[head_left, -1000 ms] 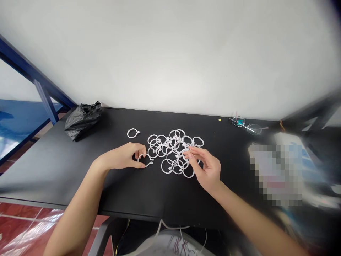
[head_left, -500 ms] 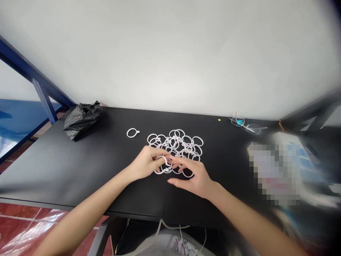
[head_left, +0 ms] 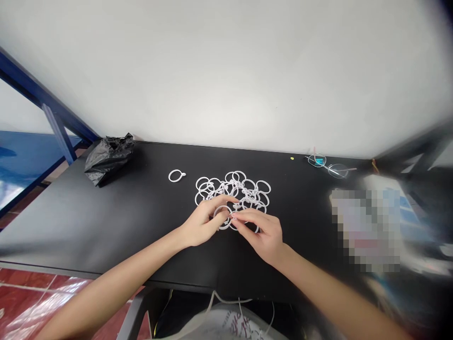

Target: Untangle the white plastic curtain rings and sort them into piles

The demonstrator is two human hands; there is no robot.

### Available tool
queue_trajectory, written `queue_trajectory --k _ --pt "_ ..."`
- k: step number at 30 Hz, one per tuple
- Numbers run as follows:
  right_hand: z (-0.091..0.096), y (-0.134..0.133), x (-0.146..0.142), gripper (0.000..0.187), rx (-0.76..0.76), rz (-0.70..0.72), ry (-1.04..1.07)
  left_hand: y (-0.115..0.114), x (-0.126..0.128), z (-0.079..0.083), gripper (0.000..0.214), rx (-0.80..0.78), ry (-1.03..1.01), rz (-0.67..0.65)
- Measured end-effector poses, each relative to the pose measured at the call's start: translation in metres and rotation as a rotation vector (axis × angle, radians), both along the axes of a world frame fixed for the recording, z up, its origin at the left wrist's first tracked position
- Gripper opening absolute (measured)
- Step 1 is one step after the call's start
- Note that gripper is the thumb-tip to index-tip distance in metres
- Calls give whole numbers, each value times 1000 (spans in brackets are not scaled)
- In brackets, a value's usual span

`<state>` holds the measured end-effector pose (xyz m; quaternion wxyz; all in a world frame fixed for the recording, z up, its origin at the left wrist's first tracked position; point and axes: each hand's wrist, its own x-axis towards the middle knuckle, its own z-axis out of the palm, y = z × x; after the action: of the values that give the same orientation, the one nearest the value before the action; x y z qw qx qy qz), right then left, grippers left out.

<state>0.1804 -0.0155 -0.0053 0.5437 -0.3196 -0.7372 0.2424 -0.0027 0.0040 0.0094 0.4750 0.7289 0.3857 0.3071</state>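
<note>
Over the front of a pile of thin white plastic rings [head_left: 264, 192], my left hand [head_left: 201, 224] pinches one white ring [head_left: 222, 206] between thumb and forefinger. The fingertips of my right hand [head_left: 264, 231] are closed together at the right side of this ring, where its small knob appears to sit. Fingers partly hide the spot where the two hands meet. Rings of the same kind overlap on the black table behind and beneath the hands. One loose ring [head_left: 170, 176] with a small knob lies apart, to the left of the pile.
A crumpled black plastic bag [head_left: 109, 158] lies at the table's [head_left: 141, 198] back left. Eyeglasses [head_left: 338, 171] rest at the back right, near a small yellow speck [head_left: 292, 158]. A blurred packet [head_left: 364, 231] is on the right. A white wall [head_left: 226, 85] rises behind.
My right hand's thumb has closed up to its fingertips, at the ring. My left hand has shifted slightly right with the ring.
</note>
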Motion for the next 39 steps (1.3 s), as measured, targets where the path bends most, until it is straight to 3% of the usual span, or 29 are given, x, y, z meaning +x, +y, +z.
queue_trajectory --k 3,6,11,14,16,18,21,24,29,34,37,39 --pt "-1 -1 1 20 38 -84 12 0 -2 -2 32 229 10 -19" --pt "-1 -5 0 22 83 -68 21 0 -2 -11 34 402 111 15" --pt "0 -8 -2 23 67 -7 60 -2 -2 -16 37 431 140 -44" --pt "-1 -6 2 25 -69 37 54 5 -10 -9 35 497 252 -59" --pt "-3 -2 7 32 -190 85 83 15 -25 -2 30 544 378 54" --pt "-5 3 10 36 -258 96 139 28 -45 2 29 532 471 286" --pt "-7 7 14 27 -249 30 164 49 -78 3 31 476 562 581" --pt "-6 7 16 16 -198 -81 134 61 -102 -2 31 329 746 710" --pt "-4 4 17 19 -224 -169 171 62 -109 -12 33 151 936 632" --pt "0 4 14 21 -351 -167 234 59 -103 -15 38 336 1046 704" --pt "0 5 14 21 -360 -174 243 57 -96 -10 34 478 884 664" --pt "0 5 15 20 -358 -178 239 55 -90 -5 31 398 696 445"
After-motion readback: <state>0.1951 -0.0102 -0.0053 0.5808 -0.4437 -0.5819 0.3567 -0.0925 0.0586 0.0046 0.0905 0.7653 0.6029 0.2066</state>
